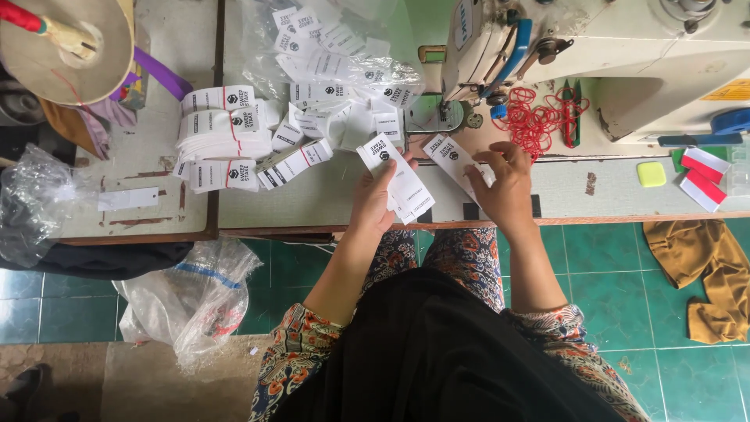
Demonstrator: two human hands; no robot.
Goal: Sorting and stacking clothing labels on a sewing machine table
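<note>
Thread cone (66,43) at the upper left of the frame, tan, with a red spindle through it; below it a crumpled clear plastic bag (31,199) at the left edge, and another clear bag (195,293) hanging under the table edge, lower left. Bundled labels (223,137) next, left of centre on the grey table (312,199): white rectangles with black print, stacked and banded with thin red rubber bands, long sides mostly running left-right. Loose labels (328,70) above centre, same white and black, spilling from a torn clear bag. Left hand (376,199) at centre, fingers closed on a small stack of labels (400,181), long axis tilted from upper left down to lower right, lower end over the table edge. Single label (451,159) just right of that, pinched at its lower end by the right hand (506,184), long axis on the same slant, lying up and left of the palm; nearer the right hand than the left, the two pieces close but apart. Red rubber bands (535,117) in a loose heap above the right hand, beside the foot of the white sewing machine (625,55). Yellow square pad (651,173) and red-and-white strips (703,178) at the right; brown cloth (703,273) on the green tile floor, lower right.
</note>
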